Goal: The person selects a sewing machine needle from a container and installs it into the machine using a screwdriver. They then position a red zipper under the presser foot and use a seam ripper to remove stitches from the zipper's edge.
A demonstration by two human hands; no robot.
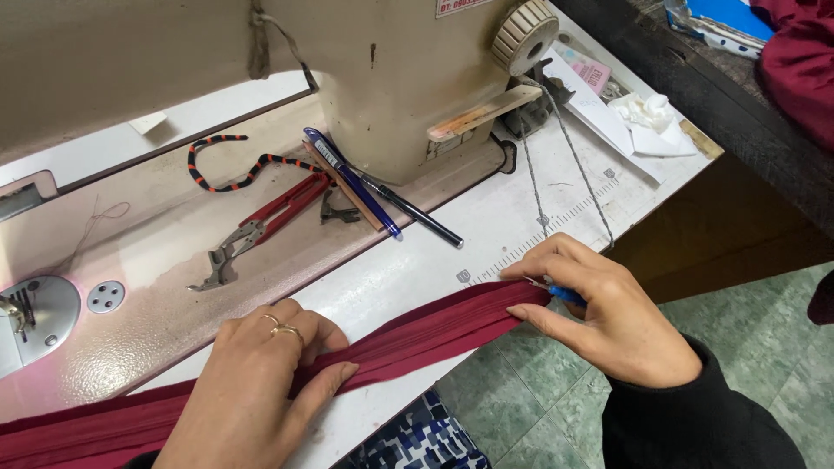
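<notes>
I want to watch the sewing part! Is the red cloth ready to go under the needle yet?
Not yet. The red strip already lies folded along the table edge. The left hand presses it flat while the right hand works its end with a small blue tool. The needle area is bare, with no cloth under it.

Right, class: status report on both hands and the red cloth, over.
Left hand pressing red cloth flat on table. Right hand pinching cloth end, small blue tool in fingers. Pliers and pens lie clear.
</notes>
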